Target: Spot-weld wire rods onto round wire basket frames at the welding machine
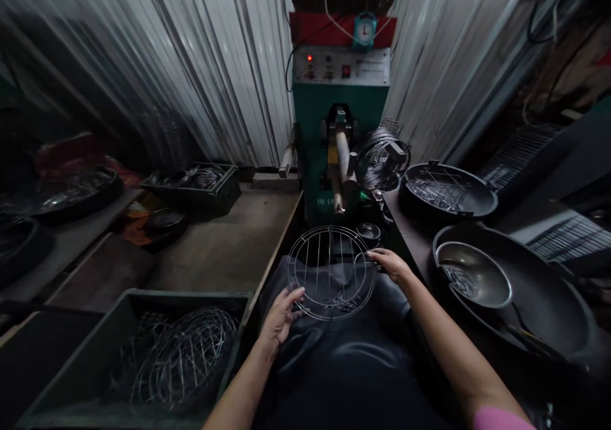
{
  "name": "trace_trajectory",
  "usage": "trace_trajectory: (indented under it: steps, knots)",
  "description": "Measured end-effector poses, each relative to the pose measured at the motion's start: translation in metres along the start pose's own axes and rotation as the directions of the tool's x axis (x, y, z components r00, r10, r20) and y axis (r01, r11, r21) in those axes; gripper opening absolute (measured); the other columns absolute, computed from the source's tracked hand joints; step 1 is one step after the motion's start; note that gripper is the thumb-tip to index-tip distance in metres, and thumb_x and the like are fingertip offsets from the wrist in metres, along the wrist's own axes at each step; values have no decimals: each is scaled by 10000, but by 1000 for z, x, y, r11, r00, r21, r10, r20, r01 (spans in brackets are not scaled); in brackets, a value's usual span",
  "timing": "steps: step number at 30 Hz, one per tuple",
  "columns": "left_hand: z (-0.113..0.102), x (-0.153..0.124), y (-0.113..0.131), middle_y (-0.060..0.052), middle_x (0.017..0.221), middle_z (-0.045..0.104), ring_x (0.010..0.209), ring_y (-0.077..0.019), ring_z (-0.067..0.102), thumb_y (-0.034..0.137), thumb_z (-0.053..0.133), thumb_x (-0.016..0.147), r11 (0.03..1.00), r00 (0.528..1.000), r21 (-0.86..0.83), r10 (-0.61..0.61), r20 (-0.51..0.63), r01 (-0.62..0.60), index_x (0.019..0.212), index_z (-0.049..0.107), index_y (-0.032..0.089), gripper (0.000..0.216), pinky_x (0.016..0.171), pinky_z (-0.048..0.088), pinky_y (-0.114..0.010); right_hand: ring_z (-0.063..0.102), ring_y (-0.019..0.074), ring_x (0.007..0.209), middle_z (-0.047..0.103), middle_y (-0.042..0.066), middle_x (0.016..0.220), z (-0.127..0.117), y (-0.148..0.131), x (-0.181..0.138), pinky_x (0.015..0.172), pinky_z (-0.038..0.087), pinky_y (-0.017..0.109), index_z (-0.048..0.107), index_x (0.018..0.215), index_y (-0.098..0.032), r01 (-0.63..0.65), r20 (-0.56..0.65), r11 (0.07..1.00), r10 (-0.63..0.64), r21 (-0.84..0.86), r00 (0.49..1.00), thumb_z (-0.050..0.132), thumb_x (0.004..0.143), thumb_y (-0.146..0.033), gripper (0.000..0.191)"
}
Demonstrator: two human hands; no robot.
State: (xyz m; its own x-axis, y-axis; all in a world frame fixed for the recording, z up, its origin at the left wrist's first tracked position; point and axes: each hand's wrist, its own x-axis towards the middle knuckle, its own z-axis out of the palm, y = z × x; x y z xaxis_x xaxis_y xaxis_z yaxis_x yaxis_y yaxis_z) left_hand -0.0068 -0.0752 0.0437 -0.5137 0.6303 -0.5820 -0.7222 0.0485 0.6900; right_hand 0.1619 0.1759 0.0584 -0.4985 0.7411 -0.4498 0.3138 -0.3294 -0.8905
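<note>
Above my lap I hold a round wire rack [317,277], with thin parallel bars inside a double ring. My left hand [282,315] grips its lower left rim between thumb and fingers. At the upper right rim, my right hand [387,262] pinches the ring, or a small piece against it; I cannot tell which. A small heap of short wire pieces [342,301] lies on the dark apron [353,360] below the rack. Straight ahead stands a green welding machine [312,118] with thick metal electrode arms [342,156], apart from the rack.
At the lower left, a green crate [71,379] holds several round wire racks [186,353]. On the right, a large pan [548,296] holds a metal bowl [499,284] with small wire pieces. Behind it sits another pan [480,198] with wire parts. A wire bundle [382,159] hangs beside the machine.
</note>
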Motion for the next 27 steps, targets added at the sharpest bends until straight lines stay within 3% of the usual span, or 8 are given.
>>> trace_trajectory:
  steps: [4,9,14,20,22,23,25,27]
  knots:
    - [8,15,6,-2,764,564,688,-135,541,327,752,549,999,999,42,2,-42,0,856,596,188,371,632,494,-312,419,48,476,542,-33,583,-10,7,9,418,273,152,631,751,-141,19,-1,1000,-19,-19,1000,706,614,-304,225]
    - [10,38,17,-65,852,610,750,-168,571,468,725,561,955,996,291,76,-54,-57,858,624,142,453,599,472,-277,366,43,443,501,-52,519,-18,9,16,413,248,159,643,741,-136,7,-2,998,-7,-66,1000,689,627,-302,206]
    - [10,54,32,-75,870,637,739,-165,598,436,750,545,892,994,448,95,-56,-60,959,622,141,524,608,476,-268,366,46,448,484,-60,485,-17,0,23,426,255,165,661,730,-122,34,28,997,-32,-66,999,684,645,-275,176]
    - [0,59,35,-60,728,652,641,-163,623,229,712,579,939,988,345,71,-141,-18,864,609,130,319,563,485,-250,462,49,516,590,-12,676,3,-5,35,479,347,154,626,905,-134,76,126,989,-92,125,988,576,769,-338,250]
    - [-6,59,31,-58,701,652,630,-168,629,212,652,625,965,977,264,61,-203,-6,822,598,131,219,563,490,-255,494,65,533,605,2,710,11,2,35,500,381,172,595,970,-138,68,133,998,-68,9,989,487,832,-323,256]
    - [-9,59,29,-56,692,651,630,-168,629,204,620,645,976,971,219,50,-236,3,801,590,132,175,576,497,-264,514,78,554,613,8,723,14,9,32,516,396,183,590,975,-137,79,142,988,-60,-133,988,476,839,-294,237]
    - [-14,60,25,-54,681,647,633,-166,626,189,570,670,990,959,139,18,-284,22,774,573,139,115,610,508,-289,567,116,658,636,28,781,21,25,25,590,427,207,603,946,-138,165,226,839,-52,-518,973,530,806,-235,185]
    - [-19,62,22,-49,685,644,640,-162,620,191,551,680,996,958,85,-10,-286,36,763,558,150,92,633,510,-305,589,178,818,648,69,895,29,44,13,697,440,244,622,934,-137,299,358,525,11,-797,934,628,738,-218,212]
